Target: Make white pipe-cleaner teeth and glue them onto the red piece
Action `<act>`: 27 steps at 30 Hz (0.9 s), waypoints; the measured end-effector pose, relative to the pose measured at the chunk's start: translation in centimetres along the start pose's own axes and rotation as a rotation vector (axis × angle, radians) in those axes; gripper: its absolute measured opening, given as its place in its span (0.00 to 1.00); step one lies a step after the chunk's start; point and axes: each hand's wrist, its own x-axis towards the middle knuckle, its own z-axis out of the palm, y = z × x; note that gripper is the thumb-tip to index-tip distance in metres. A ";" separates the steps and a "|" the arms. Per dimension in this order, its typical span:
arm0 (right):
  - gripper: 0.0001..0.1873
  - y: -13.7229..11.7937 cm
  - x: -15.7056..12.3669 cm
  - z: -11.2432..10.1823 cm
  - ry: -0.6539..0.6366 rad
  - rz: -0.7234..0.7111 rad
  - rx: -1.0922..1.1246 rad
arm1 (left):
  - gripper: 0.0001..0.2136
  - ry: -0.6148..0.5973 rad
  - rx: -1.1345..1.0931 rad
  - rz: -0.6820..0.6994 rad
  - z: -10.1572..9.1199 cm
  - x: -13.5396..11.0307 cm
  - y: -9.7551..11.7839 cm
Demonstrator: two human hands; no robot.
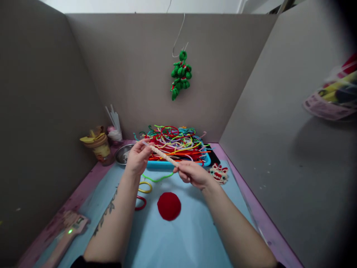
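Observation:
A thin stick (163, 153) wrapped in a cream fuzzy coil is stretched at a slant between my two hands. My left hand (138, 156) pinches its upper left end, where a pale bare tip pokes out past the fingers. At the lower right end, my right hand (193, 174) has its fingers closed around it. Below them on the blue mat (195, 234) lies a round dark red fuzzy disc (169, 206). A yellow loop (145, 187) and a red loop (141, 203) show beside my left forearm, which partly hides them. A bright green pipe cleaner (157, 180) lies behind.
A blue tray (206, 160) heaped with colourful pipe cleaners stands at the back. Left are a metal bowl (120, 154), a yellow cup (100, 149) and a pink tool (69, 234) with a green light. A cream-and-red figure (219, 173) lies right. A green ornament (181, 76) hangs behind.

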 end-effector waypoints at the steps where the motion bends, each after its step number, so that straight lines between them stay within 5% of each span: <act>1: 0.18 0.1 0.0 0.1 -0.026 0.001 0.016 | 0.18 0.006 0.003 -0.015 0.1 -0.1 0.0; 4: 0.18 0.3 0.1 0.4 -0.031 -0.016 0.011 | 0.18 0.017 0.007 -0.048 0.5 -0.3 -0.1; 8: 0.16 0.4 0.3 0.4 0.139 -0.172 -0.116 | 0.19 0.043 0.009 -0.068 0.8 -0.3 0.1; 17: 0.11 0.6 -0.3 1.7 0.562 -0.612 -0.756 | 0.17 0.118 -0.059 -0.077 1.4 -0.1 -0.5; 22: 0.10 1.4 -0.5 1.7 0.671 -0.914 -1.203 | 0.13 0.217 -0.084 -0.176 1.6 0.0 -1.1; 27: 0.11 2.1 -0.3 1.2 0.765 -1.048 -1.488 | 0.08 0.325 -0.094 -0.223 1.8 0.0 -1.6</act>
